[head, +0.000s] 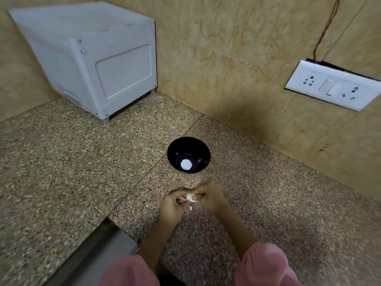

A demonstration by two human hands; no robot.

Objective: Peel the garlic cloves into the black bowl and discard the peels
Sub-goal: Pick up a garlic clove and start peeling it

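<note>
Between hands: garlic [190, 197], pinched by left hand [173, 205] and right hand [210, 198] together. Bowl [188, 154] just beyond.

left hand [172, 204] | right hand [211, 198] | fingers [201, 194] curled, pinching garlic clove [190, 197]

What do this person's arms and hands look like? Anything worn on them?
Pink sleeves, the left sleeve and right sleeve, cover the upper arms; the forearms are bare. The left hand and right hand are bare too: no gloves, rings or watch visible.
</note>
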